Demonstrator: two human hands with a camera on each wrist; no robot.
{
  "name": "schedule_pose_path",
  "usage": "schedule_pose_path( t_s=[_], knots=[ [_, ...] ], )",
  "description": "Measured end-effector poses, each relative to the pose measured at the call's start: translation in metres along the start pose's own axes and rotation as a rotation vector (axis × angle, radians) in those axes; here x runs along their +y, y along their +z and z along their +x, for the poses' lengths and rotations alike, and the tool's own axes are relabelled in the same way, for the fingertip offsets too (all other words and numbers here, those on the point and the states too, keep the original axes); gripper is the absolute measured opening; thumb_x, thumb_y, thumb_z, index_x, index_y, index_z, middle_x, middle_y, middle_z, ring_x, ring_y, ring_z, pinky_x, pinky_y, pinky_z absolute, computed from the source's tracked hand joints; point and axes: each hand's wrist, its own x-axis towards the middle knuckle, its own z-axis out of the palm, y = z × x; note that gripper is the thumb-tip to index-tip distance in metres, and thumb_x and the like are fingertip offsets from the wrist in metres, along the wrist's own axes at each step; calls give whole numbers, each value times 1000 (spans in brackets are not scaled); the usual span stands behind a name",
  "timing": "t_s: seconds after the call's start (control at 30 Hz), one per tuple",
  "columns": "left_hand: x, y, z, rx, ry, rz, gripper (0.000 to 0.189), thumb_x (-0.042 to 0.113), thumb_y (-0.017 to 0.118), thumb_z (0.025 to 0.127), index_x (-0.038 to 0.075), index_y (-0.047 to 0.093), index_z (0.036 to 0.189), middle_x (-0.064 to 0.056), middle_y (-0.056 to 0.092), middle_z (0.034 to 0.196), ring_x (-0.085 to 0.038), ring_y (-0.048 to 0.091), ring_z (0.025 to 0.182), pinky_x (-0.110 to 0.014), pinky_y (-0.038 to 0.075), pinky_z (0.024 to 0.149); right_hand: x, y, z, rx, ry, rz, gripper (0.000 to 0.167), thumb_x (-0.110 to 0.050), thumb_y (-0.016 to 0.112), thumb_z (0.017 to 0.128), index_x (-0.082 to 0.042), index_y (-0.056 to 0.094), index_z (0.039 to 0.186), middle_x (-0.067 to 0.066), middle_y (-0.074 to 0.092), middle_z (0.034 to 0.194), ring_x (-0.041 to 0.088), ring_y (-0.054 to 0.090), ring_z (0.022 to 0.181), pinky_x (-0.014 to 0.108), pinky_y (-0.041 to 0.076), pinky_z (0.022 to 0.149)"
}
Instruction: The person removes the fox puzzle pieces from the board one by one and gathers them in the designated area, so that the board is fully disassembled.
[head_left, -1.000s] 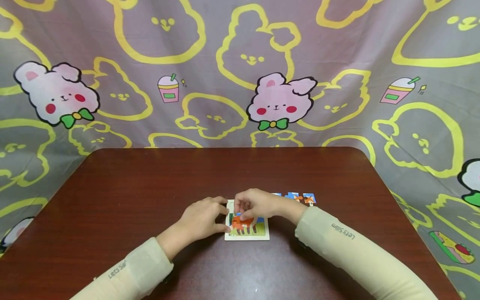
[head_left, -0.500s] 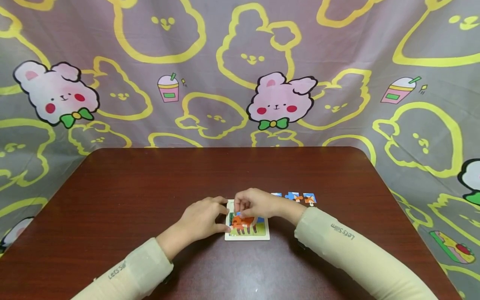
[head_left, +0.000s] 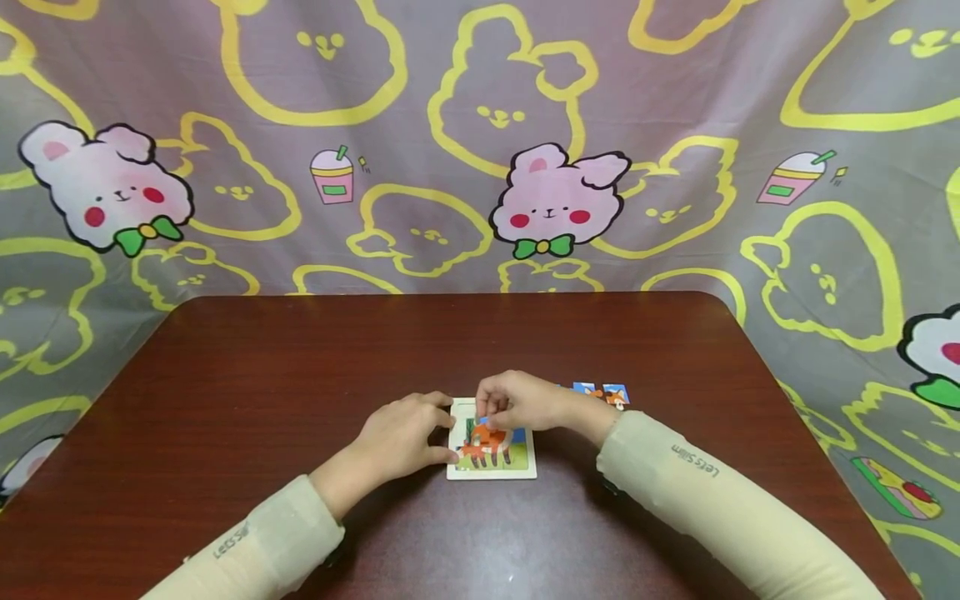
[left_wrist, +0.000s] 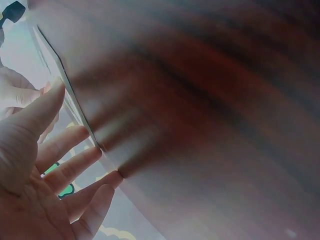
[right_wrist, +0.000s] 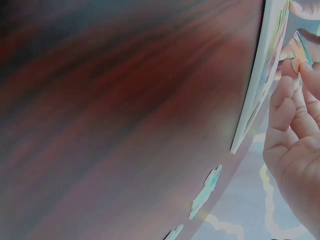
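Note:
A small square jigsaw puzzle in a white frame [head_left: 491, 476] lies on the table, its picture an orange animal with dark legs on yellow-green ground. My left hand [head_left: 405, 429] rests at the frame's left side; in the left wrist view its fairly straight fingertips touch the edge and the thumb reaches over it. Between thumb and fingertips, my right hand [head_left: 521, 402] pinches a puzzle piece [right_wrist: 298, 50] with orange on it, tilted over the upper part of the picture. A pale bare patch shows in the upper left of the frame.
Several loose puzzle pieces [head_left: 615, 392] in blue and orange lie beyond the right forearm, some partly hidden by it. The dark red-brown table [head_left: 375, 342] ends at the back against a patterned curtain [head_left: 420, 150].
My right hand has risen a little and shifted slightly right, bringing the pinched piece up with it. The left hand stays at the frame's edge. The head view has shifted slightly.

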Motion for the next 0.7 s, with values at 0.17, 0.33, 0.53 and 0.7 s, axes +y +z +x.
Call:
schedule_pose_path(
  t_s=[0.17,0.33,0.53,0.7],
  knots=[
    [0,1,0,-3,-2,4,41,42,85,75,17,78,107,-5,66,128,-30,66,111,-47,55,83,4,-2,-5,10,3,15,7,-1,66,91,-6,65,95,2,67,81,5,58,74,21,50,70],
    [1,0,0,-8,2,6,40,41,85,75,17,78,107,-6,66,128,-30,66,110,-47,55,83,7,-5,-11,22,19,31,6,-2,67,91,-6,65,95,3,68,80,6,59,71,21,50,67],
    [1,-1,1,-1,5,8,40,42,85,75,18,78,107,-6,66,128,-31,66,109,-48,55,83,13,-8,-17,42,29,10,7,-2,69,90,-6,64,94,1,67,78,6,57,70,21,48,68],
    [2,-2,0,-6,2,2,40,41,85,75,17,78,107,-6,66,129,-31,66,111,-49,55,84,16,-11,-24,62,30,6,9,-1,70,89,-7,64,93,0,67,77,6,55,69,21,46,68]
  ],
)
